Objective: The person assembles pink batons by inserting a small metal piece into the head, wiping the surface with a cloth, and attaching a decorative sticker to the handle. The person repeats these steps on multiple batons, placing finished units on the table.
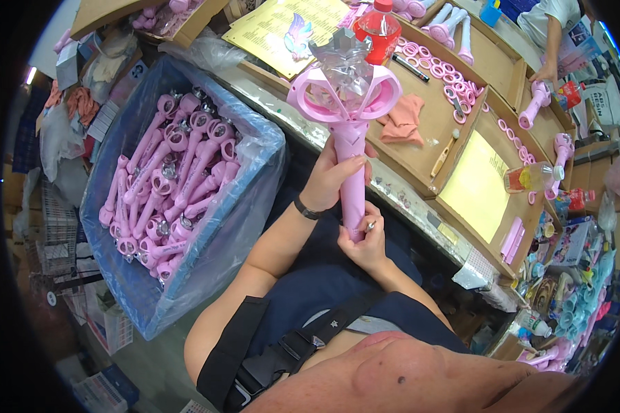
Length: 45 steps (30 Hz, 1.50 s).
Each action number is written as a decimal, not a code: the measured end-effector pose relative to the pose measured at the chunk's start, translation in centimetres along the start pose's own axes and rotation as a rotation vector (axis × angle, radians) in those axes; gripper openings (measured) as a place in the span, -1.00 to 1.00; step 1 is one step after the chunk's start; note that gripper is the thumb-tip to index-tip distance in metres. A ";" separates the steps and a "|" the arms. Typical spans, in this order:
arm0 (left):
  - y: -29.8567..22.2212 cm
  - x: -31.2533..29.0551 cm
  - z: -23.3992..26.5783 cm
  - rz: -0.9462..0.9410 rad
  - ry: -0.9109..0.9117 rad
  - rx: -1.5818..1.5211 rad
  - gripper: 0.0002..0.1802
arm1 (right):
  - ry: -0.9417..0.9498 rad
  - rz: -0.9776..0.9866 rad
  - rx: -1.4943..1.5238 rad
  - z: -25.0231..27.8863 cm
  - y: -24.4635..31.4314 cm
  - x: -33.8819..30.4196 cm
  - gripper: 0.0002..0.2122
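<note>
Wand (pixel 351 141) gripped twice, likely steadying bulky head (pixel 345 96): left hand (pixel 332 173) fingers wrapped round handle (pixel 352 199), right hand (pixel 366 242) fingers pinching base (pixel 355 233), silver-tipped tool (pixel 370 225).

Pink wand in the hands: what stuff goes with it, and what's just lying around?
Belongs, I think:
held wand
matching pink wands in the blue bin
pink rings

Probably just lying about:
red-capped bottle
orange cloth, far left
</note>
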<state>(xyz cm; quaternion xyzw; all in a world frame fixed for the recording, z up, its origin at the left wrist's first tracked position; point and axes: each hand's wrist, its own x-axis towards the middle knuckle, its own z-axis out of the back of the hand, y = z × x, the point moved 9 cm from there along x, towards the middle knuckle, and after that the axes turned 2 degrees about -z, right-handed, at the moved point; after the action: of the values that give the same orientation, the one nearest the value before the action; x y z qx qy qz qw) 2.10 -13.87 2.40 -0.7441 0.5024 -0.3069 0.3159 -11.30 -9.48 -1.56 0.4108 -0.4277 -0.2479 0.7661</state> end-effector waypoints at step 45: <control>-6.7 1.4 5.9 -0.390 -0.321 0.456 -0.32 | 0.205 -0.075 -0.402 2.6 1.0 0.4 -0.60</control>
<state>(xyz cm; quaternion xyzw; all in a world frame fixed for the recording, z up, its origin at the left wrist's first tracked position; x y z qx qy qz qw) 10.75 -12.23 4.21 -0.7752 0.2131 -0.3448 0.4844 -13.31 -10.34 0.23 0.2888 -0.2742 -0.3135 0.8621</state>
